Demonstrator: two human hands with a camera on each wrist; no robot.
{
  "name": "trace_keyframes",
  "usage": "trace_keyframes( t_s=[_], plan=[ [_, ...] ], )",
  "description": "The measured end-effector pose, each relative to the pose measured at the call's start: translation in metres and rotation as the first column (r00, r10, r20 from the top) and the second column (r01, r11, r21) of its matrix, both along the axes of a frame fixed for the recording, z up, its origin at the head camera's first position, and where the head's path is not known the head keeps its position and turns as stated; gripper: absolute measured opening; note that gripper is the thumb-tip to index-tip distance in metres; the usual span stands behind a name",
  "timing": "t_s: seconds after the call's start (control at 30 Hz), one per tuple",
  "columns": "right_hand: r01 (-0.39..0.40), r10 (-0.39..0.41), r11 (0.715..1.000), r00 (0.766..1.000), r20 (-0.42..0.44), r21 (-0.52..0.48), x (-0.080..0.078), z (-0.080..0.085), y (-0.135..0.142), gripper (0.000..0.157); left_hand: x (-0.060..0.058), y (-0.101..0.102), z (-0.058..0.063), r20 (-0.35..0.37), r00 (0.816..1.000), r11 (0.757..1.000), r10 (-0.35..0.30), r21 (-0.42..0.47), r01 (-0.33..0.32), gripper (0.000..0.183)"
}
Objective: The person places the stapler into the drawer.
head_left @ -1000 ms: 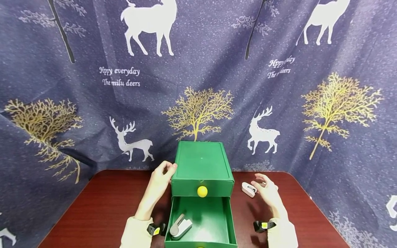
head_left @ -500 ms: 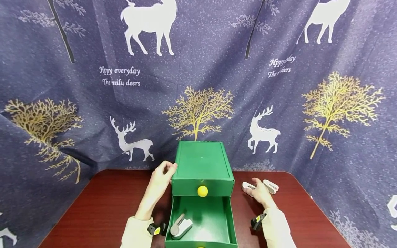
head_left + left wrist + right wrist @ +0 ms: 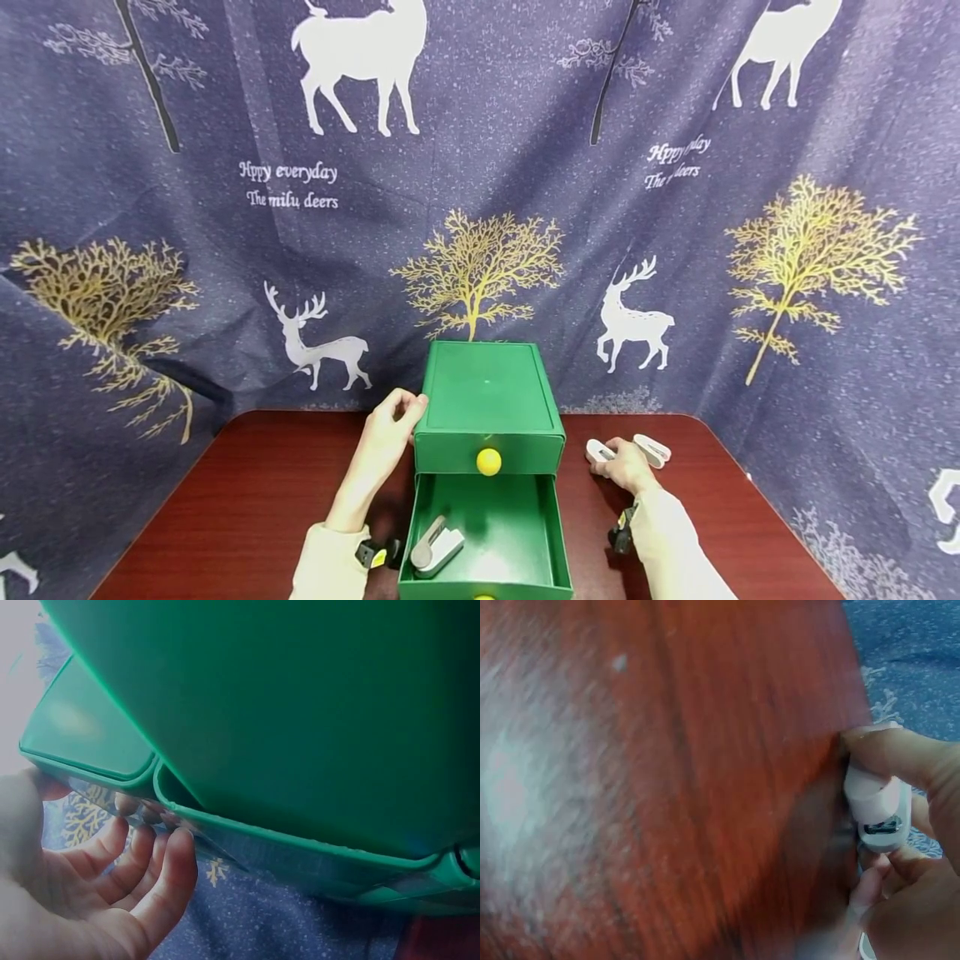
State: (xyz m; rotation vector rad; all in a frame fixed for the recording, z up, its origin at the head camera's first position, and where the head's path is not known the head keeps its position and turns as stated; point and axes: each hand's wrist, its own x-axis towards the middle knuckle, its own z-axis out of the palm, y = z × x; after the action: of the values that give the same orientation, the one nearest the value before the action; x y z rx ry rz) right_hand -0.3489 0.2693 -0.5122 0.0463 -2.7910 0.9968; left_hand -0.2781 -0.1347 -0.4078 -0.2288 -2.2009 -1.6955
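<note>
My left hand (image 3: 384, 437) rests beside the green two-drawer box (image 3: 487, 387); in the left wrist view its relaxed fingers (image 3: 176, 862) touch the box's side wall. The lower drawer (image 3: 517, 537) is pulled out, with a grey-and-white mini stapler (image 3: 437, 548) lying inside at its left. To the right of the box, my right hand (image 3: 628, 468) pinches a small white stapler (image 3: 598, 451) between thumb and fingers, low at the table. The right wrist view shows the stapler's end (image 3: 874, 796) between them; the rest is hidden by the hand.
A second white stapler (image 3: 652, 450) lies just beyond my right hand. The upper drawer, with a yellow knob (image 3: 489, 462), is closed. Behind the red-brown table (image 3: 262, 492) hangs a blue curtain (image 3: 480, 167) printed with deer and trees.
My right hand has come down and left onto the nearer white stapler and taken hold of it, uncovering the second one. The left hand and the box have stayed put.
</note>
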Motion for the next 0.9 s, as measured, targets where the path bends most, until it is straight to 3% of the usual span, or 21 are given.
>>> trace_keyframes(
  t_s=[0.4, 0.6, 0.67, 0.8, 0.9],
  plan=[
    [-0.024, 0.025, 0.999, 0.999, 0.021, -0.032, 0.002, 0.004, 0.001, 0.033, 0.000, 0.000, 0.002, 0.024, 1.000, 1.000, 0.004, 0.022, -0.004, 0.025],
    [-0.068, 0.066, 0.997, 0.997, -0.047, -0.044, 0.004, 0.008, -0.002, 0.028, 0.019, 0.007, 0.026, 0.047, 0.999, 1.000, 0.011, -0.004, -0.011, 0.019],
    [-0.066, 0.064, 0.997, 0.996, -0.059, -0.033, 0.004, 0.009, -0.004, 0.026, 0.018, 0.006, 0.024, 0.042, 0.999, 1.000, 0.007, 0.001, -0.007, 0.019],
    [-0.069, 0.066, 0.997, 0.995, -0.073, -0.029, 0.004, 0.014, -0.009, 0.027, 0.002, 0.001, 0.004, 0.029, 1.000, 1.000, 0.002, 0.005, -0.002, 0.025],
    [-0.068, 0.064, 0.997, 0.994, -0.093, -0.030, 0.004, 0.020, -0.012, 0.027, 0.000, 0.000, 0.001, 0.006, 1.000, 1.000, -0.006, -0.001, 0.006, 0.028]
  ],
)
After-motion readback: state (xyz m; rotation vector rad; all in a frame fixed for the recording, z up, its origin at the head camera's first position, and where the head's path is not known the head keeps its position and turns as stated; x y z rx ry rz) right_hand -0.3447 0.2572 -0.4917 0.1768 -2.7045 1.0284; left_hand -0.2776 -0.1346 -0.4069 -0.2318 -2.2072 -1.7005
